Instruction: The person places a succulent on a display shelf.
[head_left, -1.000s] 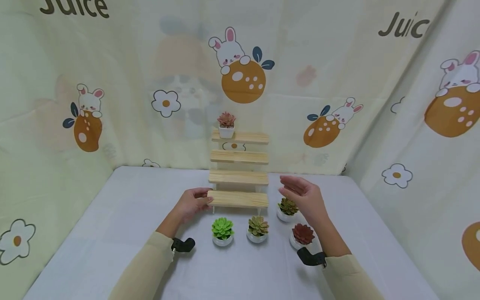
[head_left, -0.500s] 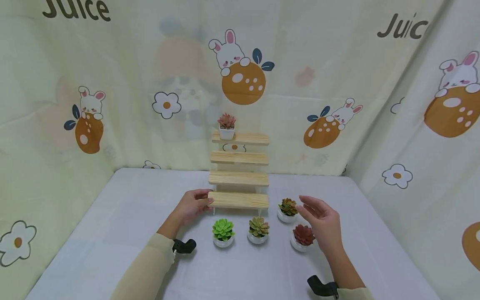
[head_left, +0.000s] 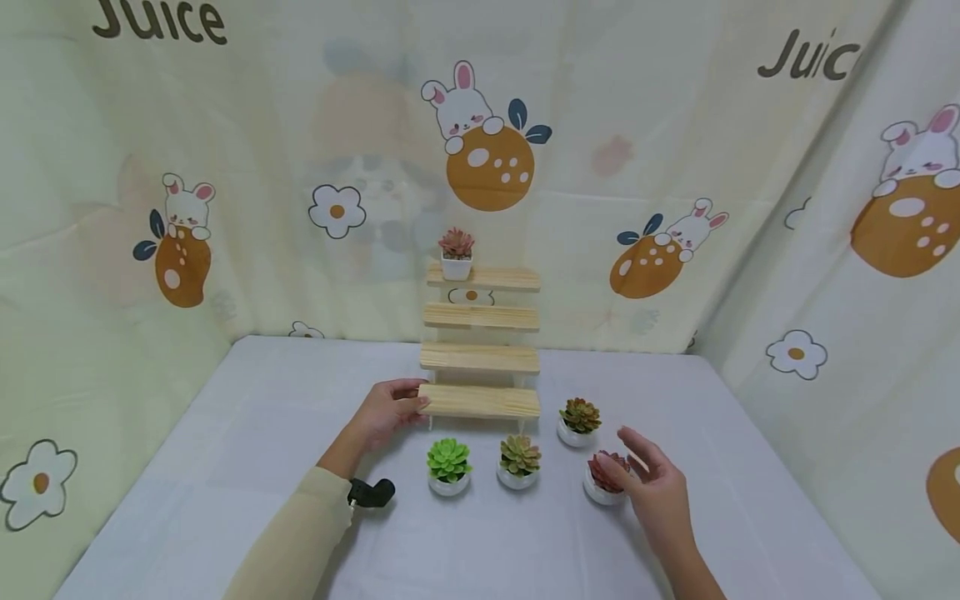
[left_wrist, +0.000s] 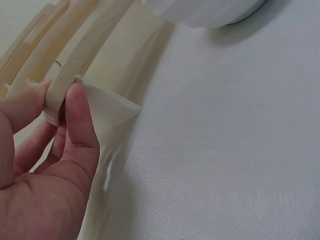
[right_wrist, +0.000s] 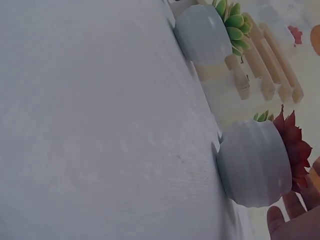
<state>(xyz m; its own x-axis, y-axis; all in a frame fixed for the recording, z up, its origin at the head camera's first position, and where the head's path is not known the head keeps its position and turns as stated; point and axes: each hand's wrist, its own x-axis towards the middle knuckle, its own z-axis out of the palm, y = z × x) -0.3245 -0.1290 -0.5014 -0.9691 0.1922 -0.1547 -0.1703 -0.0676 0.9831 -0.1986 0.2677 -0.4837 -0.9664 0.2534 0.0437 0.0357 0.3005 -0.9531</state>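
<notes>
At the wooden stepped shelf, my left hand (head_left: 386,410) pinches the left end of the lowest board (head_left: 483,402). In the left wrist view, thumb and fingers of that hand (left_wrist: 60,165) clasp the board end (left_wrist: 75,65). My right hand (head_left: 663,496) is beside the dark red succulent (head_left: 598,473), its thumb overlapping the leaves and its fingers spread apart. The right wrist view has the white pot (right_wrist: 255,162) standing on the table, with the fingers (right_wrist: 297,217) close to the red leaves; whether they touch cannot be told.
A pinkish succulent in a square white pot (head_left: 457,268) stands on the top board's left. In front of the shelf are a bright green succulent (head_left: 448,460) and a pale green one (head_left: 520,456). A brownish-green succulent (head_left: 580,415) is right of the shelf. Patterned cloth (head_left: 585,167) hangs behind.
My right hand has moved down and rightward, from above the brownish-green succulent to the dark red one. The left hand keeps its grip on the board.
</notes>
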